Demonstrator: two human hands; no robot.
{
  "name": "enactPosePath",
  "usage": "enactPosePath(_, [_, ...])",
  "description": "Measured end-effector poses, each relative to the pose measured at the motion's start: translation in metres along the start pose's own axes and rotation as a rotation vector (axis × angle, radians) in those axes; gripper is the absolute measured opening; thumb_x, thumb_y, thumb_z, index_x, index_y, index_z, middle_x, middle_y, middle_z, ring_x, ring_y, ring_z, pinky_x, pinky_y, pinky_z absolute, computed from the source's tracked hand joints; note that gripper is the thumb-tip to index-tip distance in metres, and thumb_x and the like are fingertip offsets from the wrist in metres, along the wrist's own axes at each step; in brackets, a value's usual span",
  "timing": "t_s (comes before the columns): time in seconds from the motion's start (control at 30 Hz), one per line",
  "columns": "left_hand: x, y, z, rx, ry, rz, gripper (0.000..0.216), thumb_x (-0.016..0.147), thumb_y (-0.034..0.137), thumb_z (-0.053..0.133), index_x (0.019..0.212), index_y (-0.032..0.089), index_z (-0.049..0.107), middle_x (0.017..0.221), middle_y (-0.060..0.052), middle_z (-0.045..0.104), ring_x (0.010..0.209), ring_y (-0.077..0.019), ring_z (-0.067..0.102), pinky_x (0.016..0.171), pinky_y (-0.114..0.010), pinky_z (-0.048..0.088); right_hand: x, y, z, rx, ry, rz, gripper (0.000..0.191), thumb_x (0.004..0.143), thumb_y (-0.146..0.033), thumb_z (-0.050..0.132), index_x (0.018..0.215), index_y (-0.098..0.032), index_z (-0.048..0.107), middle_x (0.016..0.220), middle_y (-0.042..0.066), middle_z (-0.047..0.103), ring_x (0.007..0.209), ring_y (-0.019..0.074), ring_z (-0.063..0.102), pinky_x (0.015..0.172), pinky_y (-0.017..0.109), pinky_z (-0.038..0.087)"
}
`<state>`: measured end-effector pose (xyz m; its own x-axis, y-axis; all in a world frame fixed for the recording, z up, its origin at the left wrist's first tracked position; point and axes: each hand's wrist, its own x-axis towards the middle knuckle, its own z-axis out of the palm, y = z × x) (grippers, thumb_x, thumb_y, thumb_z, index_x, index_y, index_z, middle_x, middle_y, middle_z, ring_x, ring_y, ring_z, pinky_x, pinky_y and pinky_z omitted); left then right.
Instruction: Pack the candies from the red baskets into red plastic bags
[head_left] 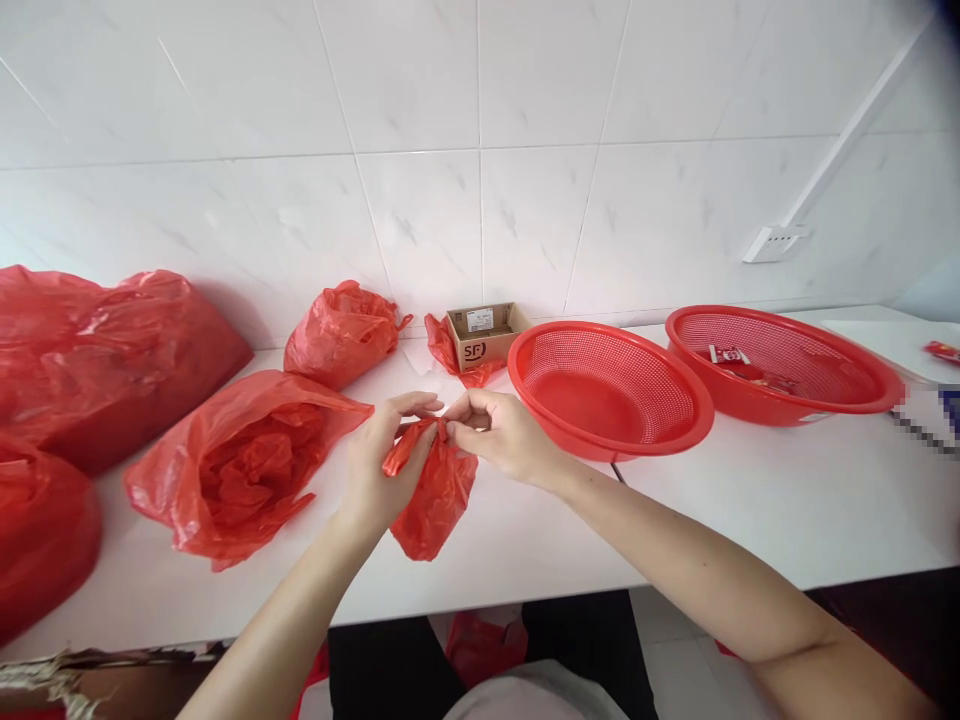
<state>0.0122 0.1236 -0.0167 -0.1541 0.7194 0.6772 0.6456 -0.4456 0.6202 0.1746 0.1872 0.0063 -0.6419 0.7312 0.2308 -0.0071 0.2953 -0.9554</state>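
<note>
A grey shirt (536, 695) lies nearest; beyond it, over the counter (540, 550), the left hand (382, 455) and right hand (510, 435) pinch a small red bag (431, 515) by its neck (441, 430), seemingly tying it, which probably next calls for even pulling.

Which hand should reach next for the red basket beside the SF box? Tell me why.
Probably the right hand: it is nearer that red basket, while the left hand is farther off. Both hands, though, are on the gathered top of the small red bag.
</note>
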Motion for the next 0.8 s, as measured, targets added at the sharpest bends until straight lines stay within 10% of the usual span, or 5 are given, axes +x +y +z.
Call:
enactPosePath(0.33, [0.013,0.008,-0.012,0.061,-0.239,-0.148,0.008,0.087,0.028,0.062,0.081,0.023,0.065,0.071,0.007,0.067,0.061,-0.0095,0.058,0.058,-0.021,0.044,0.017,0.010,-0.021,-1.234,0.059,-0.882,0.013,0.083,-0.011,0.048,0.082,-0.018,0.058,0.079,0.004,0.061,0.078,0.0180,0.049,0.058,0.030,0.031])
enactPosePath(0.57, [0.021,0.008,-0.035,0.143,-0.181,-0.050,0.005,0.084,0.029,0.068,0.083,0.025,0.070,0.078,0.005,0.073,0.071,-0.0124,0.065,0.066,-0.023,0.048,-0.001,-0.012,-0.018,-0.882,-0.081,-0.452,0.011,0.069,-0.007,0.051,0.067,-0.018,0.050,0.067,-0.003,0.054,0.064,0.0108,0.043,0.054,0.024,0.027])
enactPosePath(0.8, [0.016,0.033,-0.075,0.190,-0.152,-0.140,0.011,0.082,0.038,0.069,0.077,0.029,0.070,0.077,0.004,0.073,0.073,-0.0161,0.068,0.066,-0.026,0.053,-0.008,-0.025,0.011,-0.569,-0.141,-0.343,0.014,0.072,-0.006,0.053,0.073,-0.019,0.049,0.071,-0.004,0.055,0.065,0.0101,0.046,0.060,0.023,0.034])
